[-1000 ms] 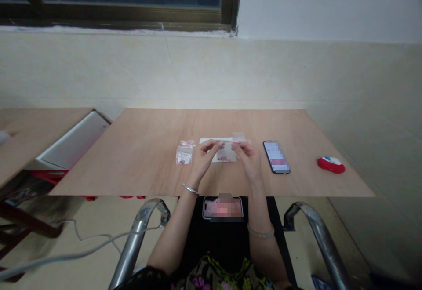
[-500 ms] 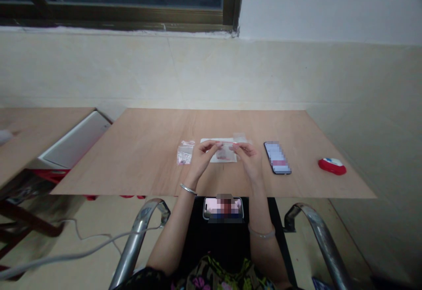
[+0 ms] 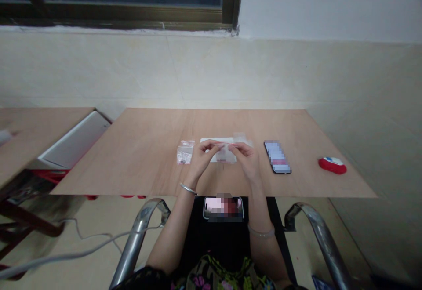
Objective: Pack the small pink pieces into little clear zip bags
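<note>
Over the middle of the wooden table [image 3: 138, 158], my left hand [image 3: 201, 158] and my right hand [image 3: 247, 160] each pinch an end of the red-striped top edge of a small clear zip bag [image 3: 226, 151]. The bag hangs just above a white sheet [image 3: 207, 141] lying on the table. Something pinkish shows inside the bag, too small to name. A second small clear bag [image 3: 184, 152] with a red strip lies flat just left of my left hand. A bracelet is on each wrist.
A phone [image 3: 277, 156] lies screen-up right of my right hand, and a red and white object [image 3: 332, 165] sits near the table's right edge. Another phone [image 3: 223, 207] rests on my lap. Chrome chair arms [image 3: 138, 233] flank me. A white box [image 3: 74, 143] sits left.
My fingertips have drawn slightly closer together along the bag's top edge. Nothing else has moved.
</note>
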Action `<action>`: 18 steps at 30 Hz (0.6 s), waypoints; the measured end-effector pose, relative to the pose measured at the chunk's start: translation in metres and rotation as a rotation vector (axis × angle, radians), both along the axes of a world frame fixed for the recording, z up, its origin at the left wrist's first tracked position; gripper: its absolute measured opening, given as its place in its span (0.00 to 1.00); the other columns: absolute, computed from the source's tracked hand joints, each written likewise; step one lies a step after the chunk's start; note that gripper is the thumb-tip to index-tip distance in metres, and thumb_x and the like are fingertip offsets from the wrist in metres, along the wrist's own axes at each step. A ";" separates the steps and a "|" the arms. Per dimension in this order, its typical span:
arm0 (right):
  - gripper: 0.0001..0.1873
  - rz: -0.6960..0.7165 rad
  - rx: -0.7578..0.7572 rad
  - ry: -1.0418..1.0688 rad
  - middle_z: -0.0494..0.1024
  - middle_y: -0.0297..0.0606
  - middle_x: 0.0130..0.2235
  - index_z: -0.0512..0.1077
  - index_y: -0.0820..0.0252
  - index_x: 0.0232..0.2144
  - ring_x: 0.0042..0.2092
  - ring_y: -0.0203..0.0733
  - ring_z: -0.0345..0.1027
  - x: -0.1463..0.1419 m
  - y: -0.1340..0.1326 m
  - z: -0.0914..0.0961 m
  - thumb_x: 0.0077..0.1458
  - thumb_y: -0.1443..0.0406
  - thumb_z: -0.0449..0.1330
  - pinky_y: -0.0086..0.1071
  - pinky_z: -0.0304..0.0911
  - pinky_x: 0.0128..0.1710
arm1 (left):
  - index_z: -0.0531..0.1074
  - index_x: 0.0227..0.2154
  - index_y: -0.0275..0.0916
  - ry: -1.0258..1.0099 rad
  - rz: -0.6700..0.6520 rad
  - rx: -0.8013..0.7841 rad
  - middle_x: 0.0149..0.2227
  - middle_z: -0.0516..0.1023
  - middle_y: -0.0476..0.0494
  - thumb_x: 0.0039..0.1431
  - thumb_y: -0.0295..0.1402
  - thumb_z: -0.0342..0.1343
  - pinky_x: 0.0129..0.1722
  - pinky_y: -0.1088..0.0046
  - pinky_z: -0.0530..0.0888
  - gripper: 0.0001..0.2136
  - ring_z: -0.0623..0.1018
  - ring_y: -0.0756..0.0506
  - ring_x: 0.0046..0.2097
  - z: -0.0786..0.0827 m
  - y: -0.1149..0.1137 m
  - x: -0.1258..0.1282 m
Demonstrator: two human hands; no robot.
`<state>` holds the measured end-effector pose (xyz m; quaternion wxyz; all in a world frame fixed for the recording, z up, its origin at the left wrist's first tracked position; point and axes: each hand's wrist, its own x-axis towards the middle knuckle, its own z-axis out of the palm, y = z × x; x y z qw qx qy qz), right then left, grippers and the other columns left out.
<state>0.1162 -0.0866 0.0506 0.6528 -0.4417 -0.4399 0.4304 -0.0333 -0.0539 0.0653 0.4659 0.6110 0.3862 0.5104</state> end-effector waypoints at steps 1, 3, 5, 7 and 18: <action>0.09 -0.010 0.003 -0.023 0.79 0.36 0.33 0.77 0.58 0.30 0.36 0.39 0.72 0.000 0.001 -0.002 0.47 0.59 0.65 0.34 0.66 0.41 | 0.78 0.30 0.37 0.011 -0.004 0.008 0.33 0.80 0.44 0.51 0.38 0.63 0.40 0.71 0.71 0.09 0.76 0.47 0.37 0.000 0.000 0.000; 0.10 -0.036 0.008 -0.060 0.79 0.36 0.33 0.76 0.58 0.30 0.36 0.40 0.72 -0.002 0.002 -0.004 0.49 0.58 0.64 0.35 0.66 0.42 | 0.79 0.31 0.37 0.029 -0.004 0.015 0.33 0.80 0.44 0.52 0.38 0.62 0.40 0.71 0.71 0.09 0.76 0.47 0.37 -0.001 0.001 -0.001; 0.10 -0.040 0.006 -0.072 0.80 0.37 0.34 0.76 0.58 0.31 0.37 0.40 0.72 -0.004 0.003 -0.003 0.49 0.58 0.63 0.35 0.66 0.42 | 0.79 0.31 0.37 0.033 0.010 0.005 0.33 0.80 0.43 0.51 0.38 0.62 0.40 0.71 0.71 0.09 0.76 0.47 0.36 -0.001 0.002 -0.003; 0.11 -0.010 -0.001 -0.061 0.80 0.38 0.35 0.76 0.59 0.32 0.37 0.40 0.72 -0.009 0.007 -0.002 0.50 0.57 0.63 0.35 0.66 0.41 | 0.78 0.30 0.36 0.021 0.030 -0.020 0.31 0.80 0.43 0.50 0.38 0.63 0.39 0.71 0.72 0.10 0.76 0.48 0.35 0.000 0.005 -0.009; 0.16 0.296 -0.253 -0.063 0.80 0.35 0.31 0.75 0.63 0.32 0.24 0.32 0.71 -0.077 0.071 -0.047 0.48 0.56 0.61 0.23 0.61 0.21 | 0.74 0.30 0.30 0.099 0.332 -0.220 0.27 0.78 0.42 0.42 0.36 0.64 0.26 0.77 0.69 0.14 0.75 0.49 0.27 -0.037 0.044 -0.077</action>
